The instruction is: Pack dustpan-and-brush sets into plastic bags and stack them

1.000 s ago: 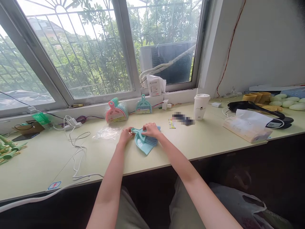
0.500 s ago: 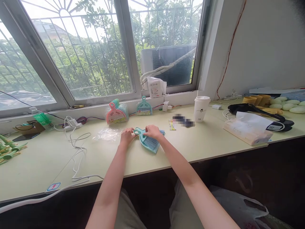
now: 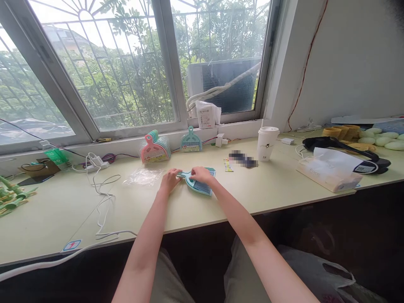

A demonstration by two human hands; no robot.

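Taking the spot where the hands work as the clock's centre, a broad grey-framed glass window (image 3: 172,67) fills the 12 o'clock side, behind a long pale yellow-green table (image 3: 246,189). A pale, oblong soft-plastic tissue pack (image 3: 330,174) lies at 3 o'clock, a white tissue rising from it. At 10 o'clock stands a plastic-wrapped row of fan-shaped pink and green dustpan sets (image 3: 154,150).

At the centre, a turquoise plastic scoop-shaped dustpan (image 3: 194,189) rests on the table, handle towards 10 o'clock and lip towards 4. A tall white lidded cup (image 3: 267,145) stands upright at 2 o'clock.

The left hand (image 3: 169,180) has its fingers closed on the dustpan's handle end. The right hand (image 3: 202,174) has thumb and fingers clamped on the handle of a turquoise brush with blue-grey bristles (image 3: 202,187), which lies over the pan; the hand hides part of it.

Crumpled clear plastic film (image 3: 143,177) lies at 9 o'clock, and a small yellow-and-white printed card (image 3: 229,166) at 2, nearer than the cup.
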